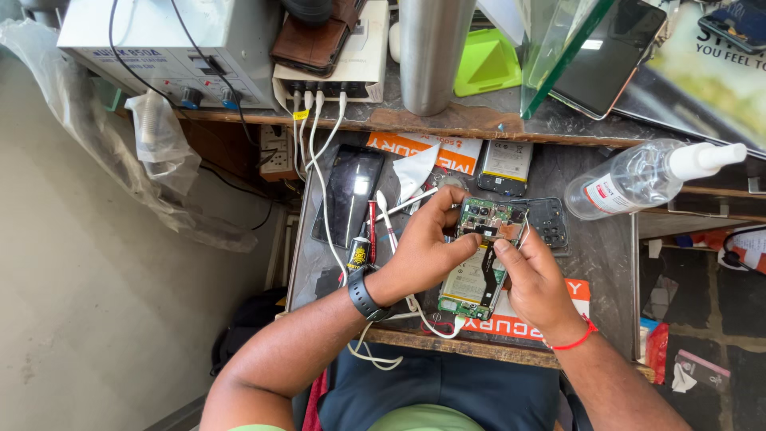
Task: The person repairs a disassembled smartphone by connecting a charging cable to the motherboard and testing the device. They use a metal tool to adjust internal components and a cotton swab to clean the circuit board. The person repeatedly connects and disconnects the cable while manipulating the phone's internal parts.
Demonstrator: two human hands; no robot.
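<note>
On the small dark bench top [606,247], dead centre, sits the opened phone [481,259] with its back off, green circuit board and battery showing, lying flat near the front edge. Left hand [423,247] is curled over its upper left corner, fingertips pinched down on the board near the top. Right hand [536,281] comes in from the lower right with thumb and forefinger closed on something small at the middle of the board. Looks like a flat cable or connector, but it's too tiny to say for sure.

What I'd worry about: that pinch is right on the delicate bit, so a pull at an angle could tear the ribbon or lift a connector. Bare fingers all over the board isn't great for static either. The white cables [319,160] trail down from the charger box [335,56] across the bench and under the left wrist, so a snagged sleeve or watch could drag the phone off the edge. The spray bottle [638,177] lies on its side just right of the phone, and any drip from it would head toward the bare board.

Containers: the spray bottle is clear and seems to hold clear liquid, how much I can't tell. The steel tumbler [431,52] on the upper shelf, contents hidden. The black phone back cover [550,223] lies beside the board, touching it, nothing in it. A second dark phone [349,195] lies to the left, with screwdrivers [372,231] alongside.
</note>
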